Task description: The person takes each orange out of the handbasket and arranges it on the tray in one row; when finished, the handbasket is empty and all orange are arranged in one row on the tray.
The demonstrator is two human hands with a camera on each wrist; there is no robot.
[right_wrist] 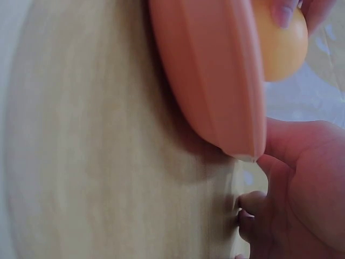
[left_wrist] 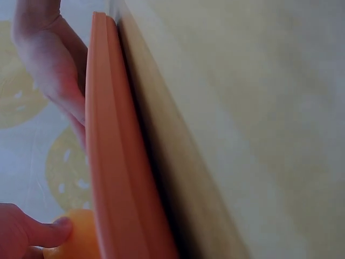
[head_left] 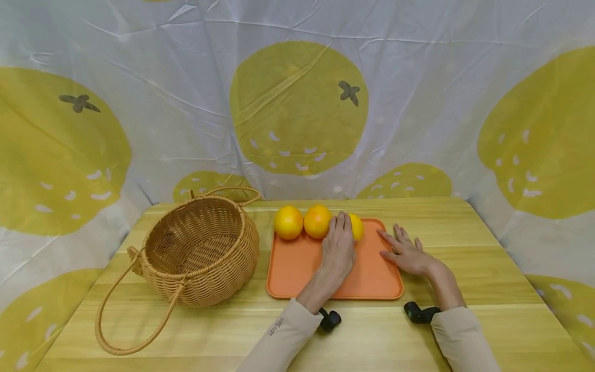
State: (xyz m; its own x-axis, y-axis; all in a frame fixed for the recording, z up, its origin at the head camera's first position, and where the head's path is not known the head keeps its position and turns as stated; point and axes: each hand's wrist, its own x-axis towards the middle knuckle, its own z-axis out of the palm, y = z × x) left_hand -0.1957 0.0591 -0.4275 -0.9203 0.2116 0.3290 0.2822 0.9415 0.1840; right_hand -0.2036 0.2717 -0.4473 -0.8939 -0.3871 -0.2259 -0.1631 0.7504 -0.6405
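An orange tray [head_left: 297, 276] lies on the table with three round oranges along its far side. The left orange [head_left: 288, 222] and the middle orange [head_left: 318, 221] sit side by side. My left hand [head_left: 338, 248] reaches over the tray and holds the right orange [head_left: 357, 227], partly covering it; its thumb shows on that orange [left_wrist: 81, 237] in the left wrist view. At the tray's right edge, my right hand [head_left: 409, 256] has its fingers spread, the thumb side overlapping the rim. In the right wrist view this hand [right_wrist: 302, 183] is beside the tray's corner.
A woven wicker basket [head_left: 251, 258] stands left of the tray, its inside bare and its handles folded down, one toward the front and one toward the back. Behind the wooden table [head_left: 372, 341] hangs a pale cloth [head_left: 418, 103] printed with large yellow fruit.
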